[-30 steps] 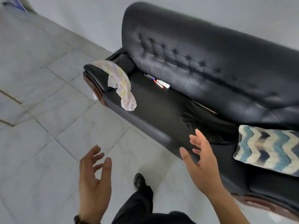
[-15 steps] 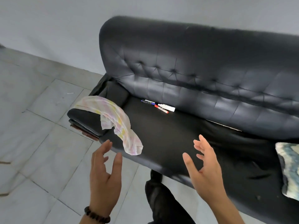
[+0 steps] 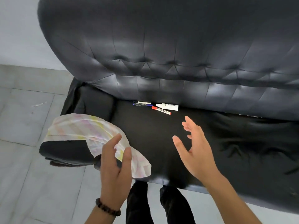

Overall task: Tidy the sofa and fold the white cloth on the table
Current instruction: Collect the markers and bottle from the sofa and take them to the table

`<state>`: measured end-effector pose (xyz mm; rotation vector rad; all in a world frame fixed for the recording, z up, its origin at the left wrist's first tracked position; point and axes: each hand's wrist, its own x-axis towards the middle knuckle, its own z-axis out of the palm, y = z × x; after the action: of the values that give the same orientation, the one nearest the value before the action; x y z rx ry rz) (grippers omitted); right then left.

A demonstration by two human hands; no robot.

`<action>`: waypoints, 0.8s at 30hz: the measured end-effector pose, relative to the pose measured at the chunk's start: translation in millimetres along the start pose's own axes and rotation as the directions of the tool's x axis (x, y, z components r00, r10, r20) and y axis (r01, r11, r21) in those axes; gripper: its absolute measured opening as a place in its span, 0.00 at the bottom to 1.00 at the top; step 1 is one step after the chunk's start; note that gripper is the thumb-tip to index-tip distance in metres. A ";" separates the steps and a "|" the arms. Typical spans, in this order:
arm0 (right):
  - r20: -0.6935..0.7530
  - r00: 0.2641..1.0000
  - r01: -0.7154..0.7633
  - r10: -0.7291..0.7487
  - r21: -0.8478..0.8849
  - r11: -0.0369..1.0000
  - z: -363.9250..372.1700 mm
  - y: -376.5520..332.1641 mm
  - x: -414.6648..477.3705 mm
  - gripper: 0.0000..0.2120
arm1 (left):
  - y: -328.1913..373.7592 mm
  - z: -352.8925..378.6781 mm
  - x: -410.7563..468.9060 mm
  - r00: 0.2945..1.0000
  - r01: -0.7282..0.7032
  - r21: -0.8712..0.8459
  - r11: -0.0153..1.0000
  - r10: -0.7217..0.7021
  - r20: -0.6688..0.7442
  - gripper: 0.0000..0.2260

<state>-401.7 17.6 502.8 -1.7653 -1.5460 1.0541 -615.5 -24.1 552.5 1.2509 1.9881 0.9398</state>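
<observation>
Sofa-tidying is the step in hand: the left hand [image 3: 114, 160] hovers, thumb and fingers spread, right in front of the pale cloth [image 3: 80, 130] draped over the sofa [image 3: 161, 54] armrest, gripping nothing, and contact I can't tell. The right hand [image 3: 195, 151] is spread and empty over the seat, short of the markers [image 3: 167, 107] by the backrest. Next, I'd judge, those left fingers must pinch the cloth's hanging fold and lift it clear.

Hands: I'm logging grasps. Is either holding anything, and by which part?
Nothing is held: the left hand open beside the cloth, the right hand open over the sofa seat.
</observation>
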 end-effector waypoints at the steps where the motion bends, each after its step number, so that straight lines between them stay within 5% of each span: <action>1: -0.008 1.000 -0.010 0.009 -0.012 1.000 14.5 11.0 17.3 0.31 | -13.2 13.2 18.6 0.999 -0.012 0.004 1.000 0.012 0.031 0.17; 18: -0.050 0.998 -0.052 0.039 -0.312 0.949 253.4 243.7 196.1 0.27 | -311.9 245.1 243.3 0.939 -0.293 0.327 0.899 0.205 0.276 0.22; 21: -0.082 0.997 -0.041 0.011 -0.368 0.929 275.0 264.0 226.7 0.27 | -330.1 278.0 285.5 0.909 -0.405 0.506 0.762 0.275 0.313 0.24; 24: -0.085 0.994 0.011 -0.065 -0.520 0.854 288.5 280.0 248.5 0.26 | -346.5 299.5 316.4 0.851 -0.524 0.675 0.520 0.352 0.389 0.23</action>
<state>-487.4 187.6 70.2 -2.0845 -1.9173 0.5358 -669.6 235.4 63.1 2.3152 1.9715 0.0614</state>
